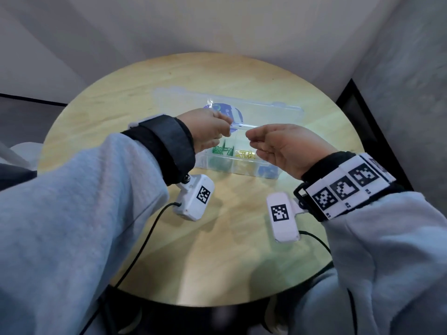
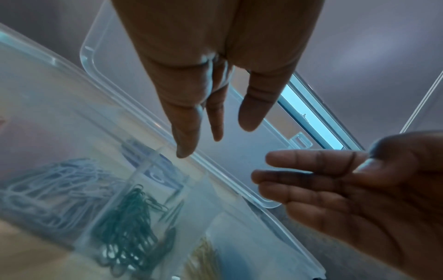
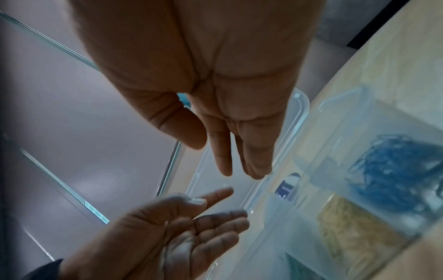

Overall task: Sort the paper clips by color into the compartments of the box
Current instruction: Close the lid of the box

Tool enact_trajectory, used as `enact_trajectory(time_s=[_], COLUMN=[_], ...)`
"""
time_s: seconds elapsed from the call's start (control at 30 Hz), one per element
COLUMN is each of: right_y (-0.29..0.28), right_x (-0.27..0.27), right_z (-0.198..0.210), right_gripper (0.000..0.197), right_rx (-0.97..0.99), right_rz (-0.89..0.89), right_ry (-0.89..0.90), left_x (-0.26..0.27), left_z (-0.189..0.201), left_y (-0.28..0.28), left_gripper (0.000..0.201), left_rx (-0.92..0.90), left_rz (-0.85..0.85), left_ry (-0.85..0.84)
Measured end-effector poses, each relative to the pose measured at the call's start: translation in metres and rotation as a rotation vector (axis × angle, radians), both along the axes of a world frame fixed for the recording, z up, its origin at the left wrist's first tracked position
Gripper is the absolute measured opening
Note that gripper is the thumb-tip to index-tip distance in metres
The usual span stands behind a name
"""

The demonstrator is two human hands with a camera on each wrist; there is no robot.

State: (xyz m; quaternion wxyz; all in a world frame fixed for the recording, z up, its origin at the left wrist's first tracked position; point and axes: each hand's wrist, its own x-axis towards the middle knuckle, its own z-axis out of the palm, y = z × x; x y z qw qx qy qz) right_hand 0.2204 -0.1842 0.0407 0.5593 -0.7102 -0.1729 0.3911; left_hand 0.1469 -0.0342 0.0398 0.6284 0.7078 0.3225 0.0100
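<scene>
A clear plastic box (image 1: 232, 169) with compartments sits on the round table. Sorted clips lie in it: green clips (image 1: 221, 149), yellow clips (image 1: 245, 153), blue clips (image 3: 395, 170) and pale clips (image 2: 48, 189). Its clear lid (image 1: 266, 112) stands partly raised over the box and carries a blue label (image 1: 225, 110). My left hand (image 1: 226, 130) and right hand (image 1: 251, 139) hover close together at the lid's front edge. In the left wrist view the left hand (image 2: 217, 142) has straight fingers, one fingertip on the lid's rim. The right hand (image 3: 226, 161) also shows straight, spread fingers. Neither holds a clip.
The light wooden table (image 1: 217, 250) has bare surface in front of the box. Black cables (image 1: 145, 238) run from the wrist cameras toward my body. A grey wall and a dark frame (image 1: 370, 131) stand to the right of the table.
</scene>
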Motion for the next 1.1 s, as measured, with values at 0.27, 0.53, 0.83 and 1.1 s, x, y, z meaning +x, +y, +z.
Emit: enact_trajectory(time_s=[0.27, 0.53, 0.83, 1.1], right_y=[-0.024, -0.028, -0.036, -0.052], right_x=[0.009, 0.025, 0.018, -0.012], right_z=[0.033, 0.009, 0.002, 0.015], right_gripper=[0.027, 0.055, 0.022, 0.031], right_rx=[0.077, -0.380, -0.423, -0.589], right_rz=[0.013, 0.089, 0.155, 0.341], right_ry=[-0.504, -1.059, -1.076, -1.028], left_x=[-0.025, -0.040, -0.072, -0.115], left_z=[0.022, 0.060, 0.028, 0.025], left_y=[0.012, 0.049, 0.060, 0.055], left_gripper=[0.024, 0.033, 0.030, 0.041], left_rx=[0.380, 1.278, 1.239, 1.106], left_rz=[-0.070, -0.129, -0.365, -0.451], left_ry=[-0.141, -0.027, 0.219, 0.390])
